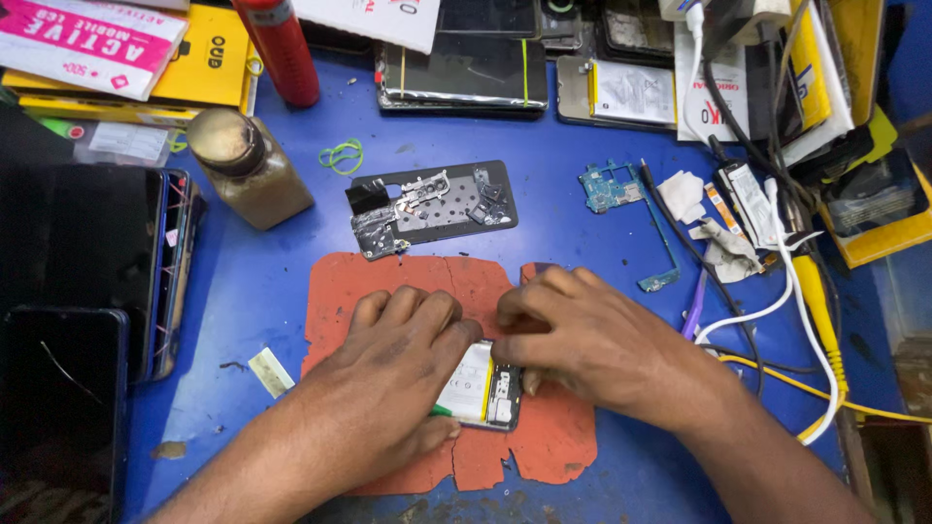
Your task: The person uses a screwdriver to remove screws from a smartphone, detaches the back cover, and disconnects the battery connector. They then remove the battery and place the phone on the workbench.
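Note:
An opened phone (482, 386) with its white battery and dark inner frame showing lies on a cracked red-orange mat (544, 442). My left hand (393, 374) covers the phone's left side and presses down on it. My right hand (573, 335) rests over the phone's top right, with its fingertips bent onto the upper edge. Most of the phone is hidden under both hands. A removed dark inner cover (432, 207) with metal shields lies beyond the mat.
A teal circuit board (614, 187) and crumpled tissues (699, 218) lie at the right, beside white and yellow cables (796, 291). A grimy bottle (248, 167), a red can (282, 49) and a green rubber band (342, 155) stand behind. Dark phones (97, 252) are stacked left.

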